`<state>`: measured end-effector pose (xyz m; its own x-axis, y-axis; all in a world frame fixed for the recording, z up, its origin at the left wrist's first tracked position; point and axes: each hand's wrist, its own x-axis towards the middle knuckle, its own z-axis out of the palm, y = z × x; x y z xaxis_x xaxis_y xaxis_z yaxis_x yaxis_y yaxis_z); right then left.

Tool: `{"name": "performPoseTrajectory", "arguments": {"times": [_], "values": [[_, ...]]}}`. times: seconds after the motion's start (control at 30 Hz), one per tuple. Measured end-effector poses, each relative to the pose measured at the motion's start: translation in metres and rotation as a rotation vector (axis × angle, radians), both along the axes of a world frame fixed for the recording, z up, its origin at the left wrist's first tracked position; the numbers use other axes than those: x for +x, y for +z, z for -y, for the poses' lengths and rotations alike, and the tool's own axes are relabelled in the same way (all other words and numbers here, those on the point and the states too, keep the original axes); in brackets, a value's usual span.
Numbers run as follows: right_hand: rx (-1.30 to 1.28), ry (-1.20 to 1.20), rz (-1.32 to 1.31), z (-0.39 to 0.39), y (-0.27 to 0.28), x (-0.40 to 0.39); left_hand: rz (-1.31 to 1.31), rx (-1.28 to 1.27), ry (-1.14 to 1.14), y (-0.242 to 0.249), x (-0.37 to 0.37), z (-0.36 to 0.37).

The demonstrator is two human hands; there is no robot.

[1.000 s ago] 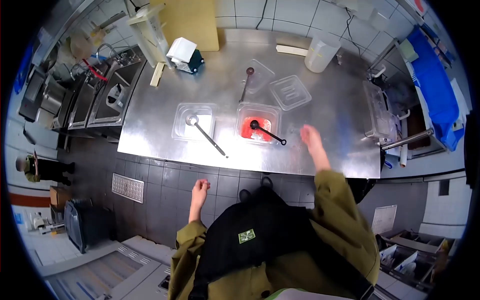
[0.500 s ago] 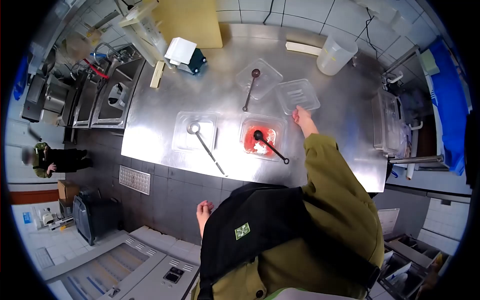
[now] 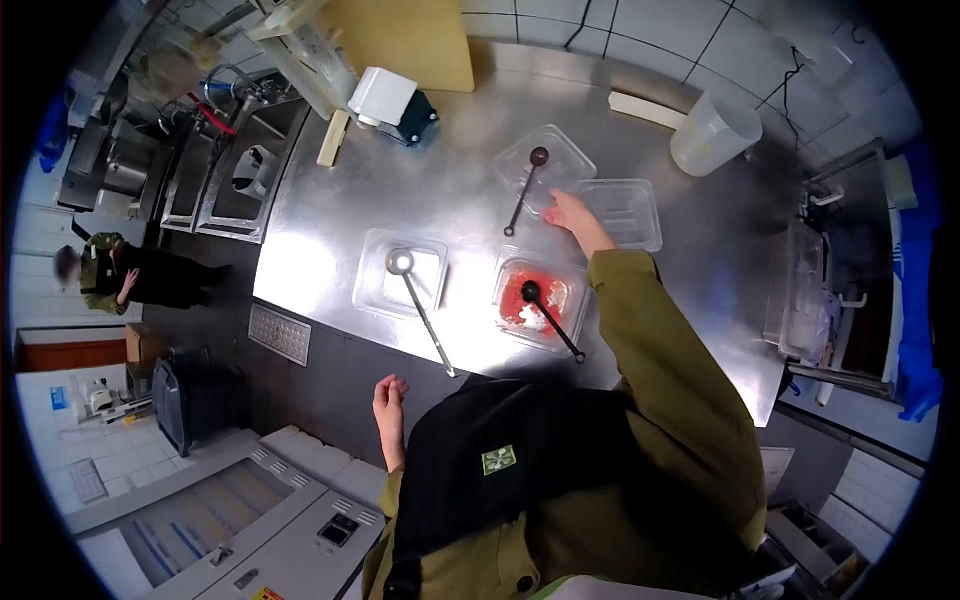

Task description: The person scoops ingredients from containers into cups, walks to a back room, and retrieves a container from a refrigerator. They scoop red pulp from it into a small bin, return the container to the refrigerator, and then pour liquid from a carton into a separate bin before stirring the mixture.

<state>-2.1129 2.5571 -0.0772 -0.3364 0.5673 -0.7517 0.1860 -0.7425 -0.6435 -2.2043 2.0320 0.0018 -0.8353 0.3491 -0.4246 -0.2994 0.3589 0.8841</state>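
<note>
My right hand (image 3: 568, 212) is stretched over the table with its fingers extended, between two clear plastic lids. One lid (image 3: 640, 212) lies beside and partly behind the hand; the other lid (image 3: 570, 160) is just past the fingertips, with a dark measuring spoon (image 3: 522, 195) lying across it. Nearer me is a clear container (image 3: 575, 290) of red and white contents, a black measuring spoon (image 3: 550, 318) resting in it. To its left, a second clear container (image 3: 372, 265) has a long-handled metal ladle (image 3: 421, 305) leaning over its rim. My left hand (image 3: 390, 405) hangs empty before the table edge, fingers loosely bent.
A white measuring jug (image 3: 712, 135) and a white bar (image 3: 650, 108) stand by the back wall. A small white-topped device (image 3: 384, 97) sits in front of a yellow board (image 3: 410, 45). Sinks (image 3: 240, 195) are at the left. A co-worker (image 3: 125, 270) stands farther off.
My right hand has moved left from the near edge of the right lid toward the lid with the dark spoon. My left hand has risen slightly. The whole view has shifted a little.
</note>
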Motion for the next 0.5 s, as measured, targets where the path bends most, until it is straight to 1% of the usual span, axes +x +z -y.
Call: {"name": "performPoseTrajectory", "arguments": {"times": [0.07, 0.1, 0.13, 0.17, 0.2, 0.23, 0.27, 0.3, 0.33, 0.37, 0.4, 0.43, 0.47, 0.5], "values": [[0.013, -0.018, 0.038, -0.005, -0.024, -0.021, -0.082, 0.017, 0.075, 0.009, -0.005, 0.005], [0.02, -0.026, 0.062, -0.006, -0.035, -0.025, -0.148, 0.017, 0.175, 0.011, -0.012, 0.013], [-0.021, -0.041, 0.01, -0.007, -0.038, -0.027, -0.305, -0.044, 0.241, 0.024, -0.019, 0.015], [-0.061, -0.058, -0.04, -0.008, -0.04, -0.026, -0.527, -0.151, 0.252, 0.037, -0.032, 0.014], [-0.101, -0.072, -0.086, -0.008, -0.042, -0.024, -0.64, -0.215, 0.288, 0.065, -0.045, -0.006], [-0.075, -0.053, -0.109, -0.006, -0.042, -0.019, -0.753, -0.117, 0.28, 0.092, -0.056, -0.039], [-0.05, -0.031, -0.133, -0.003, -0.038, -0.014, -0.703, -0.145, 0.216, 0.136, -0.055, -0.085], [-0.024, -0.012, -0.161, 0.001, -0.033, -0.011, -0.782, -0.139, 0.052, 0.167, -0.054, -0.13], [-0.005, -0.009, -0.157, 0.005, -0.026, -0.01, -0.756, -0.158, -0.129, 0.176, -0.06, -0.166], [0.017, -0.009, -0.156, 0.009, -0.019, -0.009, -0.83, 0.018, -0.371, 0.165, -0.07, -0.206], [0.042, -0.013, -0.155, 0.012, -0.012, -0.008, -0.757, 0.036, -0.485, 0.157, -0.066, -0.247], [0.057, 0.013, -0.177, 0.013, -0.012, -0.006, -0.671, -0.026, -0.658, 0.154, -0.06, -0.284], [0.074, 0.037, -0.199, 0.013, -0.016, -0.004, -0.772, -0.124, -0.793, 0.117, -0.063, -0.319], [0.095, 0.06, -0.221, 0.012, -0.016, -0.002, -0.747, -0.316, -0.939, 0.097, -0.059, -0.347]]}}
